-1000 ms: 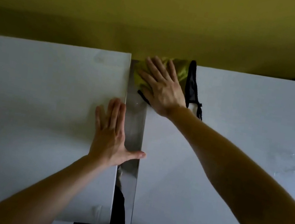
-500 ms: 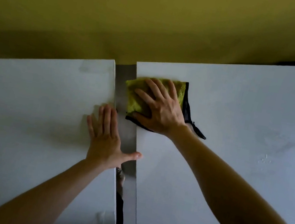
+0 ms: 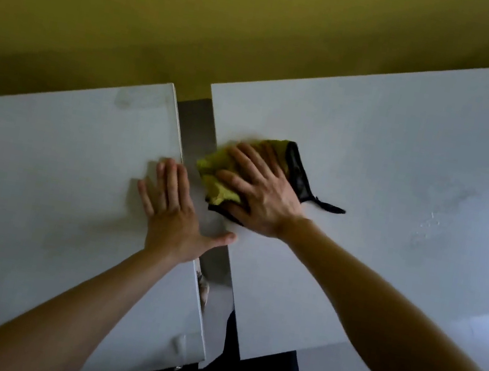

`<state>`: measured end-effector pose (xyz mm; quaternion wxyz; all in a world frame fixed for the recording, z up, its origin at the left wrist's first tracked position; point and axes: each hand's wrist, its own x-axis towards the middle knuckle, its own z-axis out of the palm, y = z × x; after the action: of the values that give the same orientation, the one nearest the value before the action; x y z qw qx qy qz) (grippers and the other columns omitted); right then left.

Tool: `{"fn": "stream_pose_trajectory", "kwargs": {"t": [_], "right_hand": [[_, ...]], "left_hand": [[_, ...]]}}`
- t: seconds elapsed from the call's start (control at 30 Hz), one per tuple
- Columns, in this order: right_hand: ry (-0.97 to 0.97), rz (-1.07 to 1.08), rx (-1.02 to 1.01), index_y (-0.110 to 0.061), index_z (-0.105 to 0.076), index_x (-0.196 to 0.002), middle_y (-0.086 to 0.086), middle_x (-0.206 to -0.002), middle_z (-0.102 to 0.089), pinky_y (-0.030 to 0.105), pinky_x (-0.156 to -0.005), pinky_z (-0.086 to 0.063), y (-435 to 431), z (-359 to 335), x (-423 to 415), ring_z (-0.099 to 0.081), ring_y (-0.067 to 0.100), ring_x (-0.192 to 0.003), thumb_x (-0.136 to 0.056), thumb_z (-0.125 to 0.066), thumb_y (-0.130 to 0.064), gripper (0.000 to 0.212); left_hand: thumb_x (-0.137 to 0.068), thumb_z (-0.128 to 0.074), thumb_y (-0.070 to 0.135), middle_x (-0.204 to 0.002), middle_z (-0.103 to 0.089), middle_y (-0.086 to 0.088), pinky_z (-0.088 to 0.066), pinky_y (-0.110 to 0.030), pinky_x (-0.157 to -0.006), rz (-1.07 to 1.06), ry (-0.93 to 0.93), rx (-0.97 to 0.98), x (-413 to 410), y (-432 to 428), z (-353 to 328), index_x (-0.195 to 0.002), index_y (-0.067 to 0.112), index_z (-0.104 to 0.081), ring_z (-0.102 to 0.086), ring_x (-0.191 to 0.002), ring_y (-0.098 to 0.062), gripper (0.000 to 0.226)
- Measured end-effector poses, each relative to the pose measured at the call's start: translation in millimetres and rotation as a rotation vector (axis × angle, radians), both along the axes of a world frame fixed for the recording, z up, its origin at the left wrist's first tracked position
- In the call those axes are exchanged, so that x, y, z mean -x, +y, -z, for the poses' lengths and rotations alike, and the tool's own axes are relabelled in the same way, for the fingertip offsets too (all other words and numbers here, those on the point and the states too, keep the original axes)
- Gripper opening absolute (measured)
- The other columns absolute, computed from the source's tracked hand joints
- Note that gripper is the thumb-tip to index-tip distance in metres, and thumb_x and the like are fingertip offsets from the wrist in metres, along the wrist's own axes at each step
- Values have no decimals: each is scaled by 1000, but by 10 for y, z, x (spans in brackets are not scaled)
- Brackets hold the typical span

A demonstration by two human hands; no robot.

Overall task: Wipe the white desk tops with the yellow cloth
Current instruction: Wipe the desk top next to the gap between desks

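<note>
At the inner edge of the right desk top (image 3: 406, 141), presses yellow cloth (image 3: 218, 189) under flat-fingered right hand (image 3: 262, 195), with smears (image 3: 438, 217) farther right; left hand (image 3: 173, 209) splayed flat.

I find no word, number, label or brand to read on the yellow cloth (image 3: 216, 180) under my right hand (image 3: 266, 202), the left desk top (image 3: 45, 171) or the right desk top (image 3: 408, 167).

The right hand (image 3: 262, 196) presses the yellow cloth (image 3: 221, 178) flat on the right desk top (image 3: 401, 166).
</note>
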<state>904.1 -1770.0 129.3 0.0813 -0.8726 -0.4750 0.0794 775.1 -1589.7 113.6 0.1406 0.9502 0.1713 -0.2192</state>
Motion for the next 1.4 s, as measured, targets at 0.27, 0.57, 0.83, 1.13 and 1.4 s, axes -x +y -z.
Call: {"fn": "stream_pose_trajectory", "kwargs": {"t": [0.27, 0.57, 0.83, 1.13, 1.4], "right_hand": [[-142, 793, -57, -15, -56, -147, 26, -156, -48, 72, -124, -19, -682, 97, -213, -39, 48, -151, -101, -56, -57, 63], [-172, 843, -16, -24, -54, -154, 23, -159, -42, 71, -124, -20, -1275, 36, -188, -31, 50, -154, -106, -48, -66, 64], [-61, 130, -164, -27, -68, -143, 18, -151, -56, 58, -119, -36, -633, 40, 901, -49, 45, -141, -105, -62, -55, 48], [32, 296, -196, -22, -70, -132, 24, -147, -55, 64, -117, -34, -514, 51, 1317, -48, 46, -139, -98, -67, -53, 46], [-165, 620, -149, -21, -60, -145, 21, -145, -54, 60, -117, -33, -1577, 133, 248, -50, 48, -133, -104, -57, -52, 51]], "left_hand": [[-53, -23, 121, -178, 28, -18, 15, -70, -129, 22, -18, 5, 7, 2, 12, -167, 2, 23, 31, -164, -33, 172], [-30, -34, 120, -169, 45, -18, 27, -69, -120, 47, 117, 45, -59, 36, -135, -159, 2, 39, 44, -157, -35, 189], [-56, -90, 83, -170, 45, -17, 27, -66, -123, 107, 140, -23, -27, 92, -295, -162, 4, 36, 42, -158, -35, 182], [-63, -82, 88, -179, 25, -10, 4, -64, -133, -43, 74, -125, 663, 13, -421, -174, 30, 8, 24, -166, -34, 154], [-55, -94, 79, -182, 17, -6, -26, -60, -130, -60, 120, -186, 986, -234, -555, -174, 31, 6, 7, -170, -30, 163]]}}
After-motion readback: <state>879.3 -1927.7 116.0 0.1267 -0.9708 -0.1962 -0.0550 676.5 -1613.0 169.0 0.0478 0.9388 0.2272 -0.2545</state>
